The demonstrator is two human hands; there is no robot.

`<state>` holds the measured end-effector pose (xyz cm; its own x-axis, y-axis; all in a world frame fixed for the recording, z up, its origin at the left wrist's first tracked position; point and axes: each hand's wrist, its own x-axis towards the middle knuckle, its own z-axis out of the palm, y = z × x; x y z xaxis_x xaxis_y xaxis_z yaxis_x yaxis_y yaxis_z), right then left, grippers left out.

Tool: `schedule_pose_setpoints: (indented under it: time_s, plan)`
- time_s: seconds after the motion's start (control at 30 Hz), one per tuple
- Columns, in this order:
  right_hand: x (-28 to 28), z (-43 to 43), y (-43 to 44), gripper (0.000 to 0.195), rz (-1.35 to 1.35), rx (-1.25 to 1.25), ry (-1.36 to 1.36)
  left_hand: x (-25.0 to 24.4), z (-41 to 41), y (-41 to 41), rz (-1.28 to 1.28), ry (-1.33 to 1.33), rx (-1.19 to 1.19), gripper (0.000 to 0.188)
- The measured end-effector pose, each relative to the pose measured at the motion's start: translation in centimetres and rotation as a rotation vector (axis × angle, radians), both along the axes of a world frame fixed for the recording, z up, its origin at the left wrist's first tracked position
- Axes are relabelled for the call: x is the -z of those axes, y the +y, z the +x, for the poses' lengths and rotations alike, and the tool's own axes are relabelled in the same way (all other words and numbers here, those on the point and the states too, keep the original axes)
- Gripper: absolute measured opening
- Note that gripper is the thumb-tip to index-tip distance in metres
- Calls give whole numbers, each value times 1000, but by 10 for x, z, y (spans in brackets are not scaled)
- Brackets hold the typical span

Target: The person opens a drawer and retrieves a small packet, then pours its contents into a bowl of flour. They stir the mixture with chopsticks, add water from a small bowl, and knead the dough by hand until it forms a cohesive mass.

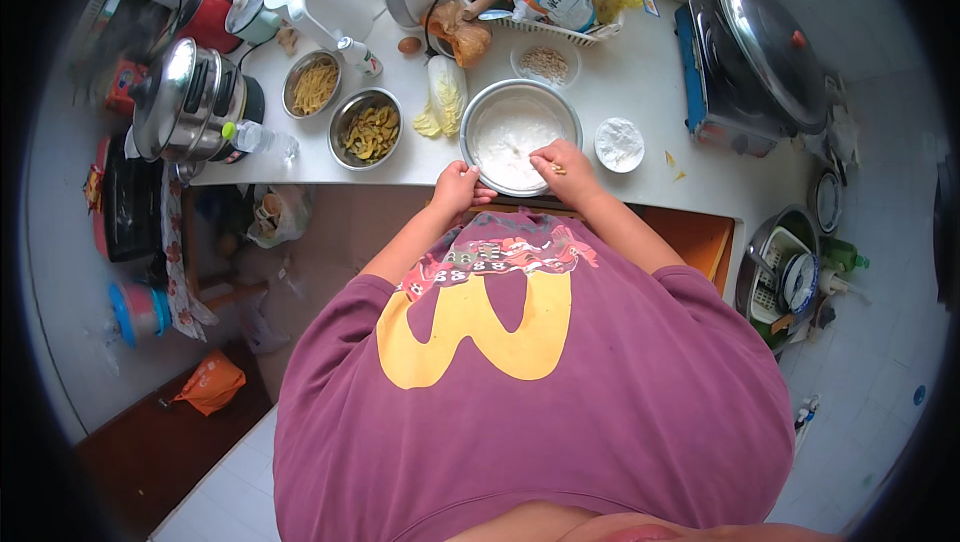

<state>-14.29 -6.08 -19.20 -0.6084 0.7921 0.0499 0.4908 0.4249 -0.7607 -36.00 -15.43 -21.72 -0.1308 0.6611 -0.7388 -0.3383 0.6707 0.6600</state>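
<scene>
A metal bowl holding white flour stands near the counter's front edge. My left hand grips its rim at the lower left. In my right hand are what look like wooden chopsticks, their far ends hidden in the hand and the flour. To the right sits a small round container of white powder. Behind the bowl is a clear dish of pale beans or nuts. A napa cabbage lies at its left, beyond which are a bowl of sliced greenish vegetables and a bowl of pale strips.
An uncapped-looking white bottle, an egg and a white pitcher stand back left. A plastic bottle lies by a steamer pot. A filled basket is behind; a stove and sink are right.
</scene>
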Motion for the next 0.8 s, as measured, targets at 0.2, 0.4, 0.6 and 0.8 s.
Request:
schedule_pose_setpoints:
  time_s: [0.2,0.4,0.6,0.8]
  plan:
    - [4,47,1,60,-101,88,0,-3,2,-1,13,16,-27,14]
    - [26,73,-16,70,-284,172,0,-2,1,-3,19,-10,-44,15]
    - [102,110,-7,44,-528,838,11,9,-2,-6,48,9,-95,17]
    - [78,107,22,30,-1050,946,537,1,-2,-8,38,62,-135,23]
